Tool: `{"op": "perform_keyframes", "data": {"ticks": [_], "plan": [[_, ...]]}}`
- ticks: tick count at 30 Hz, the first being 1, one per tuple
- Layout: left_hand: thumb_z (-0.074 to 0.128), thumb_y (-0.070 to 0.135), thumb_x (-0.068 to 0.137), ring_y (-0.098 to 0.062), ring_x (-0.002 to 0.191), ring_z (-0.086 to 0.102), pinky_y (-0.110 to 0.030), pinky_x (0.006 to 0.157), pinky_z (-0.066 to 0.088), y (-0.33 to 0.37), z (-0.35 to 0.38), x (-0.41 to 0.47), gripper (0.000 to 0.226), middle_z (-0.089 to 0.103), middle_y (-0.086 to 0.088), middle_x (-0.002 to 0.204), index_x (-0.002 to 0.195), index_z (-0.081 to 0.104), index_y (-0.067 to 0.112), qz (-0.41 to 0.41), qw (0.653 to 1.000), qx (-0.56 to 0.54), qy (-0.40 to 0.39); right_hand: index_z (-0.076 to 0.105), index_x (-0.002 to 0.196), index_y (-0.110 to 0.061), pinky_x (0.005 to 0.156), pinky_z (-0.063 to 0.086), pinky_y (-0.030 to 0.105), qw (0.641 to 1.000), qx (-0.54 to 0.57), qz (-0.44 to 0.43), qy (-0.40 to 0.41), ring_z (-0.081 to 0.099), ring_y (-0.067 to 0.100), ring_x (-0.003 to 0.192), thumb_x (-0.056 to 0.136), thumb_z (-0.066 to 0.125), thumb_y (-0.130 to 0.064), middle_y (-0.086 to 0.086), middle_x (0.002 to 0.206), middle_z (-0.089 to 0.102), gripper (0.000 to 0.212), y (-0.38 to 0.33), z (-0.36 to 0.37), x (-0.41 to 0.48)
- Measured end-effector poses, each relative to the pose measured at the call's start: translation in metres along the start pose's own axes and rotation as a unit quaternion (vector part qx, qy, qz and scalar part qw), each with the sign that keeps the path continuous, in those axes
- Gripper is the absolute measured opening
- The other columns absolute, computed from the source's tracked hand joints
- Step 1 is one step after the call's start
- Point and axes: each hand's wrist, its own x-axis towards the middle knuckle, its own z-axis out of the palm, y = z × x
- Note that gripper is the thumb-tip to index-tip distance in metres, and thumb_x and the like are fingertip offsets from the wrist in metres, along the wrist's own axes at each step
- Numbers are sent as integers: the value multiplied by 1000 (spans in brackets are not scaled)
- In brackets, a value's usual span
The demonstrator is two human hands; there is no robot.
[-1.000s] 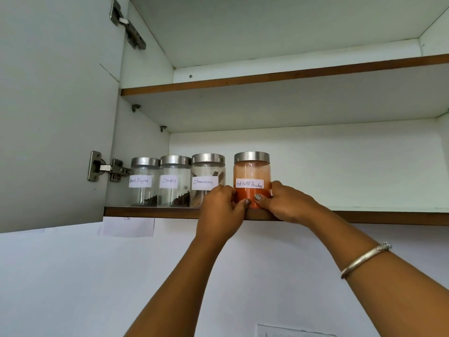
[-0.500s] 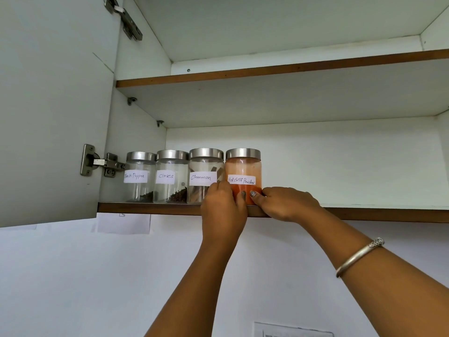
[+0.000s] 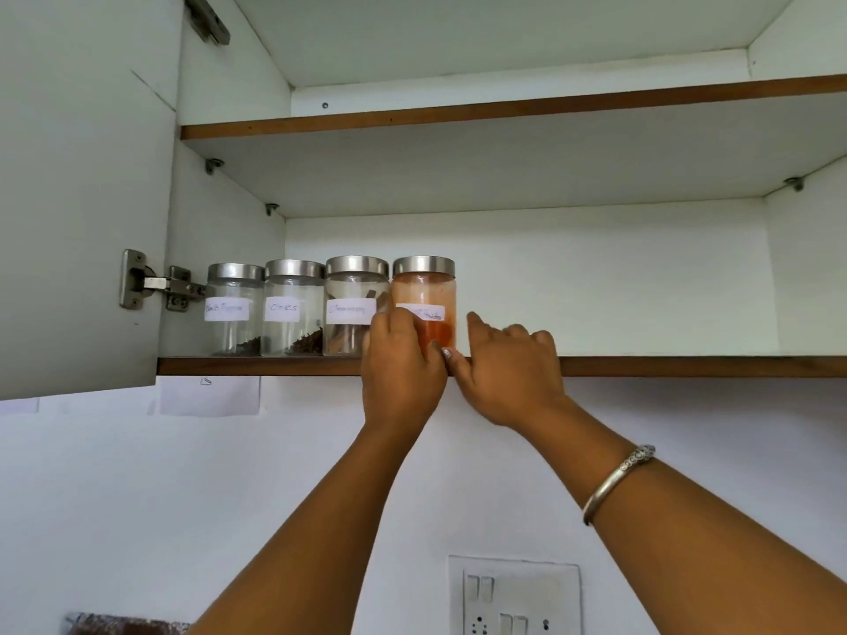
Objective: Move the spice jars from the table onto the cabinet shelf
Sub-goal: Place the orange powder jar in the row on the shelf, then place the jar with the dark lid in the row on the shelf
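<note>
Nearest, at the bottom of the frame, two bare forearms reach up from below, the one on the right wearing a silver bangle (image 3: pixel 614 483), with a switch plate (image 3: pixel 515 598) on the wall between them. At centre frame the left hand (image 3: pixel 401 364) is cupped against the front of the red chilli powder jar (image 3: pixel 424 304), its fingers covering the lower left of the glass and part of the label; it looks to be steadying the jar, not lifting it. The right hand (image 3: pixel 508 373) sits just beside that jar with its fingers spread loosely over the front edge of the lower shelf (image 3: pixel 687 365), holding nothing. Beyond the hands, four steel-lidded jars stand upright in a close row at centre left: the black pepper jar (image 3: pixel 233 309), the cloves jar (image 3: pixel 293 309), the cinnamon jar (image 3: pixel 353 304) and the red one at the right end. The shelf to the right lies bare, as does the upper shelf (image 3: pixel 504 114). I judge the fourth jar placed; the table is out of view, so I cannot tell whether more remain.
</note>
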Motion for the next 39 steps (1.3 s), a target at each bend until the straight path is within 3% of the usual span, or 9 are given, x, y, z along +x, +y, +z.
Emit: {"op": "perform_keyframes", "data": {"ticks": [2,5,9,14,22,28,32,36,39], "plan": [[61,10,84,-25,98,55,-35,73,53,13,5,-17,22,55,-11,112,105,55,9,78,997,8,10,16,150,-21,110,20,50,1000,8,-17,-22,23,31,142,93,31,-55,7,155,26,68,7,-1,-19],[45,14,86,-23,91,56,-34,64,53,34,18,-52,24,58,-9,104,105,59,9,171,985,-24,-20,4,152,-24,116,0,52,998,14,-58,-22,-4,27,148,85,53,-47,3,161,-1,86,25,-2,-53],[58,9,82,-23,102,55,-26,72,49,59,45,-113,36,55,-8,116,118,55,11,169,977,-54,-117,2,152,-26,117,-1,51,997,23,-27,-65,-16,25,146,86,56,-40,0,160,-15,86,69,4,-113],[60,16,83,-20,120,47,-18,93,34,86,89,-215,51,46,-6,134,132,46,13,157,933,-86,-314,9,152,-22,119,1,51,974,35,55,-217,-13,25,147,87,56,-35,3,161,-9,81,134,30,-210],[54,18,83,-17,131,33,-19,109,23,139,169,-389,67,34,-3,142,144,27,14,141,772,-118,-609,6,152,-25,117,3,54,882,15,159,-443,-8,28,147,90,54,-46,2,161,-3,81,245,106,-385],[52,24,92,-23,136,27,-31,112,23,168,236,-474,62,29,-5,148,146,24,12,146,711,-105,-680,8,150,-27,115,18,55,859,23,221,-461,4,33,147,84,57,-52,5,160,6,86,318,144,-470],[40,55,80,-28,133,34,-42,108,37,160,288,-542,69,30,-3,147,143,28,29,141,701,-62,-696,8,149,-25,113,26,49,843,45,283,-455,13,32,145,86,57,-52,7,159,10,85,360,168,-510],[61,41,81,-29,140,23,-44,113,31,162,306,-565,81,25,-7,151,146,17,24,76,722,-37,-686,0,150,-22,113,30,47,842,67,300,-443,17,34,144,86,60,-48,9,159,11,92,386,197,-536],[65,33,83,-31,146,5,-45,116,19,154,320,-574,91,12,-14,156,149,2,25,27,701,-19,-712,-9,150,-24,113,30,44,851,90,299,-423,21,34,144,85,62,-47,11,158,13,99,390,222,-547]]}}
